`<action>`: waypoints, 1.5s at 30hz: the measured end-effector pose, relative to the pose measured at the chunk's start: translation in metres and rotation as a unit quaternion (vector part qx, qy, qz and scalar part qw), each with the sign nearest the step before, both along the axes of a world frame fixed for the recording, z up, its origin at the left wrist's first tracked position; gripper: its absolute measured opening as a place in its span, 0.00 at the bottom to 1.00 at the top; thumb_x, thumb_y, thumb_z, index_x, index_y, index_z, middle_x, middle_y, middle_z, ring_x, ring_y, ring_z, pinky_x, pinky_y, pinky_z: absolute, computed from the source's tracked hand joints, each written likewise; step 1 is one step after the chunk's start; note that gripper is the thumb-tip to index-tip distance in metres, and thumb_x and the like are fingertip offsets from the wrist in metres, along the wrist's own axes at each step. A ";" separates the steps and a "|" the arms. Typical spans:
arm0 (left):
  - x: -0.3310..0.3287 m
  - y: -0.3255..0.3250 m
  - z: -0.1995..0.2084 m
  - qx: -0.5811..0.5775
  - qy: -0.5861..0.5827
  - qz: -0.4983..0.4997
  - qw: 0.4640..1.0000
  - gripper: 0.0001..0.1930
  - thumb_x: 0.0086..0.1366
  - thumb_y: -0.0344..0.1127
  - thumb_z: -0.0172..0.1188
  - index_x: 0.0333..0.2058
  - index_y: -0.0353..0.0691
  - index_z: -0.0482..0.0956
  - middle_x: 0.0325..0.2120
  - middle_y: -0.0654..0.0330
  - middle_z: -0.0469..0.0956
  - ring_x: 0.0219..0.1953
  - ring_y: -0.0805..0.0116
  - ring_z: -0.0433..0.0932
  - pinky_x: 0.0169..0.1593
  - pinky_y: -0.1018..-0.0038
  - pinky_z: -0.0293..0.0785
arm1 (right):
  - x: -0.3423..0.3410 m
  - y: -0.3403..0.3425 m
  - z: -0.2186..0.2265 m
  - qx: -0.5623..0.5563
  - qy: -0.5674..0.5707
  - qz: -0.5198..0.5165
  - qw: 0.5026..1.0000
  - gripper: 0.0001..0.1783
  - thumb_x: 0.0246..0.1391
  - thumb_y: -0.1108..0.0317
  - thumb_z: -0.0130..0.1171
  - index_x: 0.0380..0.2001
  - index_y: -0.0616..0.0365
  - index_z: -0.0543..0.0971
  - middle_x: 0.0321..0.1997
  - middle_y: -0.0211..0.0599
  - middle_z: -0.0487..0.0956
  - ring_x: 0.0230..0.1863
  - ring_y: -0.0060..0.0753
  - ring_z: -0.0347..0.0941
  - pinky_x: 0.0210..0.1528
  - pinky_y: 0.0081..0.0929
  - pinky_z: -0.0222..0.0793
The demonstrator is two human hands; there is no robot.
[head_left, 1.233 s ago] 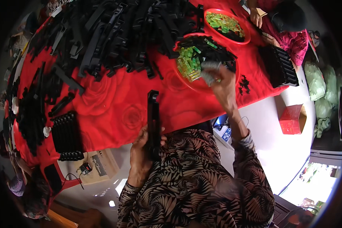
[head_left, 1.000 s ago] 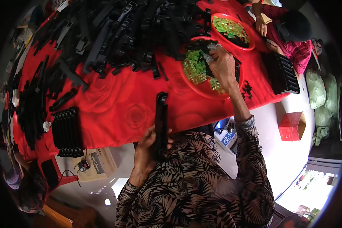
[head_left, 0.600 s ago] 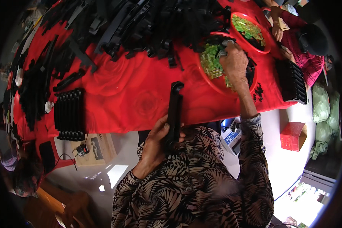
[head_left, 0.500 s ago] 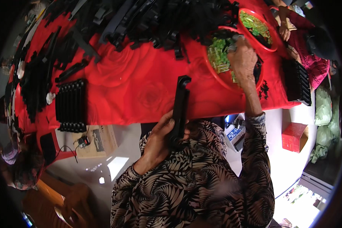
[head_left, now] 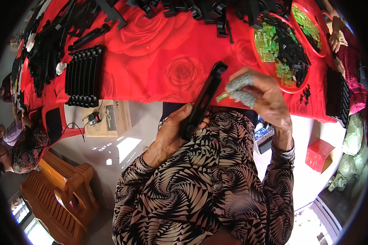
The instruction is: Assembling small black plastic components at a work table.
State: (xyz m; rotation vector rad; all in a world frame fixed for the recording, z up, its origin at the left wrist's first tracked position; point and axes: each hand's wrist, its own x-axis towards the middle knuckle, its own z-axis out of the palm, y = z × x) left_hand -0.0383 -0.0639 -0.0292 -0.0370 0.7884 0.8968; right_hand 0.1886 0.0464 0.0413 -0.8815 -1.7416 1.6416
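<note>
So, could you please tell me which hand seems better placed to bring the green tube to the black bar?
Probably the right hand: its fingers hold the green tube, apart from the black bar but near it. The left hand is occupied gripping the bar.

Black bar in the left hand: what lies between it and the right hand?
In the head view: a small yellow-green tube held by the right hand, with red tablecloth below.
</note>
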 end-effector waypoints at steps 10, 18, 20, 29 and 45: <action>-0.010 -0.003 -0.014 0.067 -0.046 -0.016 0.997 0.19 0.73 0.42 0.49 0.52 0.32 0.69 0.43 0.52 0.77 0.35 0.69 0.78 0.35 0.77 0.75 | -0.031 -0.011 -0.017 0.055 -0.075 -0.007 0.996 0.13 0.49 0.88 0.56 0.37 0.64 0.80 0.35 0.31 0.82 0.38 0.21 0.80 0.42 0.21 0.78; -0.011 -0.001 -0.022 0.036 -0.018 -0.007 0.999 0.16 0.73 0.42 0.50 0.48 0.34 0.73 0.39 0.52 0.79 0.29 0.69 0.78 0.27 0.80 0.74 | -0.037 -0.022 -0.025 0.123 -0.176 -0.015 0.977 0.11 0.48 0.85 0.63 0.36 0.64 0.80 0.33 0.34 0.82 0.32 0.18 0.76 0.32 0.20 0.73; -0.011 -0.002 -0.025 0.041 -0.016 -0.017 0.999 0.18 0.72 0.43 0.50 0.50 0.34 0.72 0.40 0.52 0.78 0.31 0.69 0.77 0.27 0.81 0.72 | -0.039 -0.025 -0.026 0.158 -0.188 -0.015 0.969 0.11 0.47 0.86 0.61 0.36 0.65 0.80 0.33 0.35 0.82 0.31 0.18 0.75 0.29 0.20 0.70; -0.012 0.000 -0.021 0.038 -0.008 -0.014 0.999 0.16 0.71 0.44 0.53 0.45 0.34 0.76 0.37 0.56 0.80 0.29 0.71 0.79 0.28 0.81 0.74 | -0.048 -0.030 -0.032 0.185 -0.180 -0.032 0.966 0.09 0.38 0.85 0.51 0.28 0.67 0.70 0.26 0.50 0.73 0.28 0.58 0.72 0.28 0.44 0.64; -0.010 -0.001 -0.022 0.047 -0.005 -0.002 0.999 0.16 0.69 0.43 0.56 0.45 0.34 0.75 0.36 0.56 0.79 0.28 0.72 0.78 0.26 0.82 0.72 | -0.051 -0.046 -0.036 0.343 -0.263 -0.056 0.900 0.16 0.38 0.82 0.56 0.36 0.64 0.80 0.34 0.46 0.80 0.29 0.46 0.77 0.31 0.36 0.72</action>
